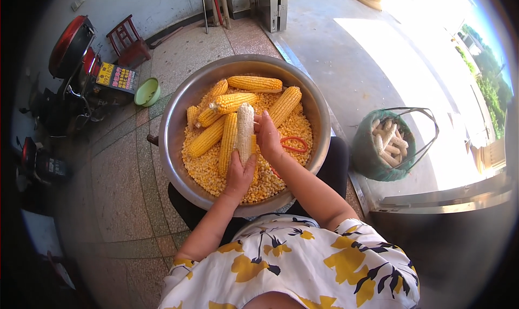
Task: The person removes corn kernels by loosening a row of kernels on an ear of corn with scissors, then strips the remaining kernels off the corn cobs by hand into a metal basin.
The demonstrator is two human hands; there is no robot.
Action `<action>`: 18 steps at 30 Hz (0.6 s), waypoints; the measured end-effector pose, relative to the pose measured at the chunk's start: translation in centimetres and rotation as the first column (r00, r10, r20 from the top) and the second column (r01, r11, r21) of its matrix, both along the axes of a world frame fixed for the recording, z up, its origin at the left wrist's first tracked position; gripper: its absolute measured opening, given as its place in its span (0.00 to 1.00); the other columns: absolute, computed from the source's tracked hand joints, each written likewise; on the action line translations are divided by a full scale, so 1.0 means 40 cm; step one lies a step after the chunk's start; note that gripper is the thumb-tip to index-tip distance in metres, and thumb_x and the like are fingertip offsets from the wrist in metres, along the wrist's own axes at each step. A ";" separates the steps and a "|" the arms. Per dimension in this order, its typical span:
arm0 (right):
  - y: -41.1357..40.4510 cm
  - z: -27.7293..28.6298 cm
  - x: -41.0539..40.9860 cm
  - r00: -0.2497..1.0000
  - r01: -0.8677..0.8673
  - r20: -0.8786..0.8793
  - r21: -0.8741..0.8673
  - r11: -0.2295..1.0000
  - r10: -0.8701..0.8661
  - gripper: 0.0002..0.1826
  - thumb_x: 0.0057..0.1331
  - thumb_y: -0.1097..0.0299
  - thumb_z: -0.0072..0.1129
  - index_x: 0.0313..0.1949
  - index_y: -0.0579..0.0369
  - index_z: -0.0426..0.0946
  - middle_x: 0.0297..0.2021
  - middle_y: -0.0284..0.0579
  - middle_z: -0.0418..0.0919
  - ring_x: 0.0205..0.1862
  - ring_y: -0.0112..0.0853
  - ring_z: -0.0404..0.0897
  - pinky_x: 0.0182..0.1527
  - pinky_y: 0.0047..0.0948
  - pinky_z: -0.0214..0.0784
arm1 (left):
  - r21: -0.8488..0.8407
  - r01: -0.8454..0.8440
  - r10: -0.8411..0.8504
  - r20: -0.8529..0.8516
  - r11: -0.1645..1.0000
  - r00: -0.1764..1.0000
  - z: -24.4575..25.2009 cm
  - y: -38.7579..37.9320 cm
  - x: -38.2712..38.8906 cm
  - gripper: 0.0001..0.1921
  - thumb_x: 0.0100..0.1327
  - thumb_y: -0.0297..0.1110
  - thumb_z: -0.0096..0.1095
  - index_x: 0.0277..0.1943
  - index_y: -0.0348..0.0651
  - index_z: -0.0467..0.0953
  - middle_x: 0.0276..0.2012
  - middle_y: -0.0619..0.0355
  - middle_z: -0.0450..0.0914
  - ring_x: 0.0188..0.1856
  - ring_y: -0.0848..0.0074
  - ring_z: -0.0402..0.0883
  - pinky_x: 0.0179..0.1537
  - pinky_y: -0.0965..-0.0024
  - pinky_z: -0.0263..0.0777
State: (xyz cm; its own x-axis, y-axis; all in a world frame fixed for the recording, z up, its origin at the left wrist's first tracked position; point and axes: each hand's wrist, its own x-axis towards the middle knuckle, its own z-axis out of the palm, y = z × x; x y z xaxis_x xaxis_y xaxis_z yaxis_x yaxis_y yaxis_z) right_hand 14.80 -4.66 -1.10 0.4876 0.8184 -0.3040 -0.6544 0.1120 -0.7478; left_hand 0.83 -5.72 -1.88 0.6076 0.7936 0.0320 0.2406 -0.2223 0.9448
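Observation:
A mostly stripped corn cob [245, 132] stands pale in my left hand [241, 174], which grips its lower end. Some yellow kernels remain along its right side. My right hand [268, 138] is at the cob's right, fingers apart; whether the fingertips touch it is unclear. Both hands are over a large metal basin [172, 163] resting across my lap. Loose corn kernels [202, 177] fill its bottom. Several yellow ears lie on top, among them a whole ear [254, 83] at the far side and another ear [286, 106] at the right. A red loop [295, 144] lies partly behind my right wrist.
A green bag [365, 163] with bare cobs [390, 142] stands on the floor to the right, its handle upright. At left are a light green bowl [147, 92], a red wooden chair [130, 45] and a motorcycle [75, 65]. A metal door frame [279, 9] stands ahead.

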 end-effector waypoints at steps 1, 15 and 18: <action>-0.002 0.025 -0.014 0.996 0.001 -0.089 0.054 0.999 0.003 0.30 0.70 0.44 0.31 0.49 0.58 0.71 0.33 0.47 0.79 0.31 0.35 0.76 0.36 0.35 0.70 | 0.174 -0.009 0.029 -0.117 0.985 0.993 0.006 -0.007 0.006 0.20 0.68 0.43 0.50 0.53 0.34 0.65 0.44 0.46 0.77 0.44 0.61 0.78 0.43 0.63 0.70; -0.009 -0.026 0.018 0.918 0.111 0.370 0.112 0.987 -0.145 0.20 0.71 0.54 0.39 0.43 0.58 0.72 0.33 0.41 0.75 0.37 0.30 0.73 0.42 0.27 0.65 | -0.338 0.118 -0.019 0.283 0.934 0.959 -0.007 0.020 -0.004 0.26 0.71 0.50 0.38 0.60 0.37 0.65 0.49 0.54 0.75 0.48 0.73 0.75 0.49 0.72 0.68; -0.032 0.054 0.002 0.036 0.279 0.915 0.376 0.884 -0.401 0.16 0.62 0.62 0.51 0.46 0.59 0.73 0.40 0.53 0.76 0.52 0.48 0.71 0.60 0.42 0.56 | -0.590 0.087 0.102 0.280 0.803 0.954 -0.060 0.067 -0.037 0.31 0.70 0.59 0.35 0.61 0.41 0.65 0.49 0.57 0.74 0.48 0.78 0.74 0.48 0.74 0.71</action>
